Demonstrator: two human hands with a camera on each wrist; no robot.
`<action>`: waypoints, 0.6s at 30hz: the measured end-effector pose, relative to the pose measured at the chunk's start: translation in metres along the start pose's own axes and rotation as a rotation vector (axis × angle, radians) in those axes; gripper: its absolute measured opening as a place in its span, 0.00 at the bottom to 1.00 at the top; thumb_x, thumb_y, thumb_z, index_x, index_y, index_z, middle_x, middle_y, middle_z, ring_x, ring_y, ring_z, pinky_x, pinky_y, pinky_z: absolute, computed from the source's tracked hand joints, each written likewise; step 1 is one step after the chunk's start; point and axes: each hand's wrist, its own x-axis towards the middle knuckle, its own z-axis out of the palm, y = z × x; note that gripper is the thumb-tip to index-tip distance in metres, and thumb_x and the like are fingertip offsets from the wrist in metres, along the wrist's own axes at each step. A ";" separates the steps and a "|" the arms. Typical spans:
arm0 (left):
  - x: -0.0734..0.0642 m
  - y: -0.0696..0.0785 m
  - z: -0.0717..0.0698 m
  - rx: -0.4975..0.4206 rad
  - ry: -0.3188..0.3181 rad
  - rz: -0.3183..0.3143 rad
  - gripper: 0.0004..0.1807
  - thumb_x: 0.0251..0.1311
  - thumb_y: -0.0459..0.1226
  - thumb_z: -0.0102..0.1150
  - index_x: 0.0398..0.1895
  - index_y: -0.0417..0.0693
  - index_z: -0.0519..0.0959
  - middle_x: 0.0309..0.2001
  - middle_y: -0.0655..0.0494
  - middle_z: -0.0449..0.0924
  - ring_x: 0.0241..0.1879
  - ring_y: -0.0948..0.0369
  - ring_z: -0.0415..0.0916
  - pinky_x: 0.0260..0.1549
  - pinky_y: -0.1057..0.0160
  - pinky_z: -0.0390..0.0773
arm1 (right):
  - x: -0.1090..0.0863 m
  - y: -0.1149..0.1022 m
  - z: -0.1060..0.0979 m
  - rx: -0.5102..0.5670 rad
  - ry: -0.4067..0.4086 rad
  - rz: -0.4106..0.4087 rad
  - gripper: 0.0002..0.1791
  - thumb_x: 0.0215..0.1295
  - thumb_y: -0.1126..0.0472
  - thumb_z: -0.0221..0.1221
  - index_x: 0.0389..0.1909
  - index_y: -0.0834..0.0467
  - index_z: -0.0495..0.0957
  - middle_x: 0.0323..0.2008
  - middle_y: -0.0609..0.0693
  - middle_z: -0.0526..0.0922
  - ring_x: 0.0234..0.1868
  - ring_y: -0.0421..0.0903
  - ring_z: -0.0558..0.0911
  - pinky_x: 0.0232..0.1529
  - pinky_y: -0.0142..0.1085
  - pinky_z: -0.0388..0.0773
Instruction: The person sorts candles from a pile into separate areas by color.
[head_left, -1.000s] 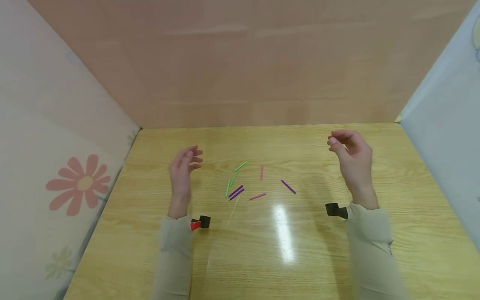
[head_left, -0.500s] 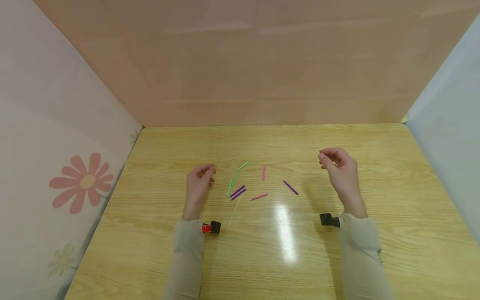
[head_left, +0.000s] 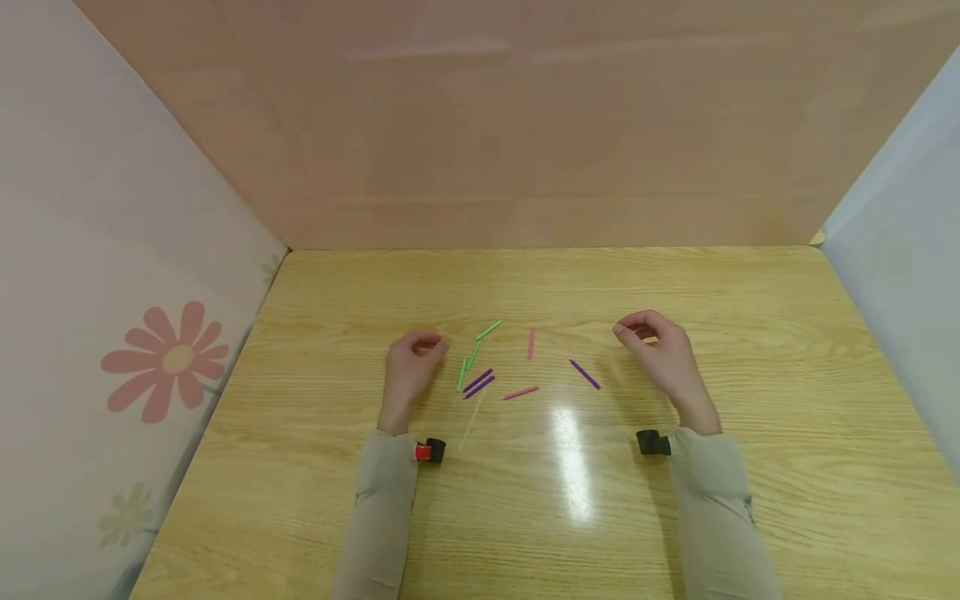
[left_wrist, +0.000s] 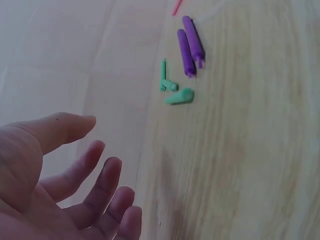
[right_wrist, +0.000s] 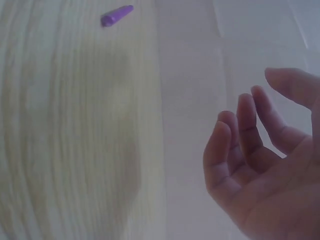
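Short thin coloured sticks, crayon-like or candle-like, lie loose on the table. To the left hand's right are several of them: a green stick (head_left: 489, 330) with two more green ones below it, and a purple pair (head_left: 477, 381). A pink stick (head_left: 531, 343) points away near the middle, and another pink stick (head_left: 521, 392) lies slantwise below it. Nearest the right hand is a lone purple stick (head_left: 585, 374). My left hand (head_left: 411, 371) hovers left of the green sticks, fingers loosely bent, holding nothing. Likewise held above the table, my right hand (head_left: 663, 358) has relaxed fingers around nothing.
The wooden table (head_left: 787, 375) ends at a brown back panel (head_left: 480, 125). A pale side wall with a flower print (head_left: 177, 360) bounds the left, and a plain pale wall (head_left: 900, 275) the right. A faint pale line (head_left: 472, 421) runs below the purple pair.
Both hands have moved inward and toward the table, the left one to the right, the right one to the left. The sticks have not been moved; the head view has shifted slightly.
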 end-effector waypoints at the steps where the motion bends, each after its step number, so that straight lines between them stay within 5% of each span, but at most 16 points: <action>1: 0.000 0.000 0.000 0.017 -0.007 -0.002 0.12 0.59 0.39 0.64 0.42 0.40 0.83 0.42 0.44 0.83 0.37 0.54 0.78 0.35 0.64 0.74 | 0.000 0.000 0.001 -0.018 -0.021 0.007 0.19 0.70 0.49 0.54 0.47 0.61 0.77 0.43 0.51 0.79 0.42 0.39 0.74 0.41 0.28 0.71; 8: 0.002 -0.002 -0.001 0.105 -0.097 -0.057 0.13 0.58 0.42 0.65 0.40 0.41 0.83 0.41 0.46 0.84 0.41 0.53 0.79 0.43 0.57 0.76 | 0.002 0.000 0.007 -0.083 -0.148 0.031 0.20 0.69 0.49 0.55 0.47 0.62 0.77 0.47 0.59 0.79 0.44 0.51 0.75 0.43 0.38 0.70; 18: 0.002 0.001 0.006 0.169 -0.178 -0.071 0.10 0.57 0.41 0.66 0.36 0.44 0.84 0.37 0.49 0.83 0.38 0.55 0.77 0.41 0.60 0.73 | 0.003 0.005 0.018 -0.166 -0.287 0.006 0.14 0.68 0.55 0.58 0.43 0.63 0.78 0.41 0.58 0.79 0.38 0.48 0.76 0.39 0.37 0.70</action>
